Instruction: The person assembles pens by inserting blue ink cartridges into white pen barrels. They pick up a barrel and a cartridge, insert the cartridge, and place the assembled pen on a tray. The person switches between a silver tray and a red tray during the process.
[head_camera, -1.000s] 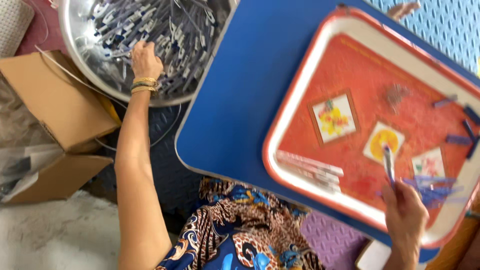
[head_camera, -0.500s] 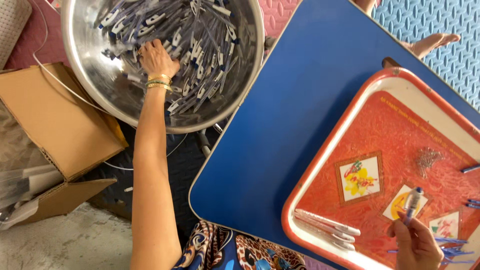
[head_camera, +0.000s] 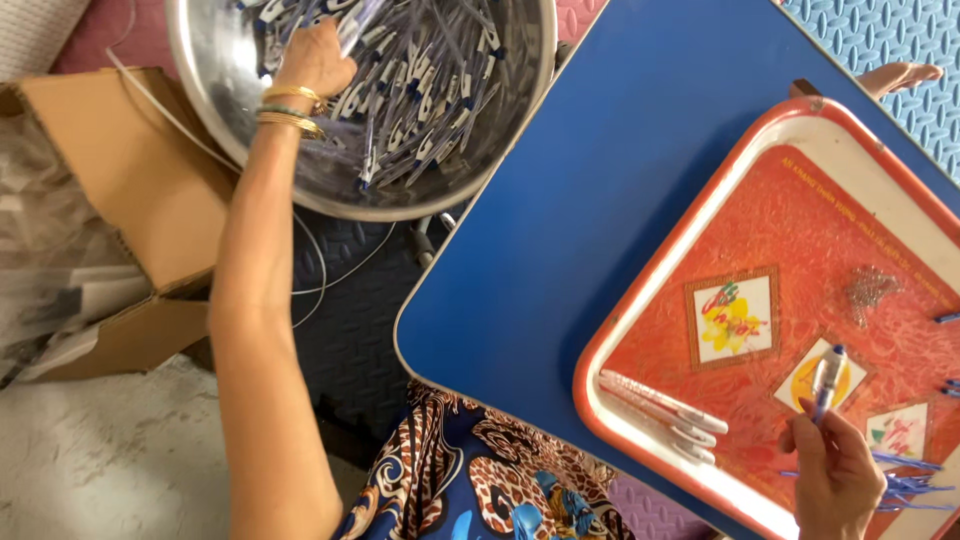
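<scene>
While your left hand (head_camera: 318, 58) reaches down into the steel bowl (head_camera: 250, 150) beyond the left edge of the blue table (head_camera: 600, 200), its fingers are buried among the loose pens (head_camera: 430, 100) there, and you cannot tell from here whether they have closed on one. Your right hand (head_camera: 835, 475) is over the near corner of the red tray (head_camera: 640, 300) on that table, fingers pinched around a single upright pen (head_camera: 826, 380). Finished pens (head_camera: 665, 408) lie along the tray's near rim.

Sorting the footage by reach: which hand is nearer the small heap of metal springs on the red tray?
Right. The right hand is below the springs, over the tray; the left hand is in the steel bowl.
</scene>
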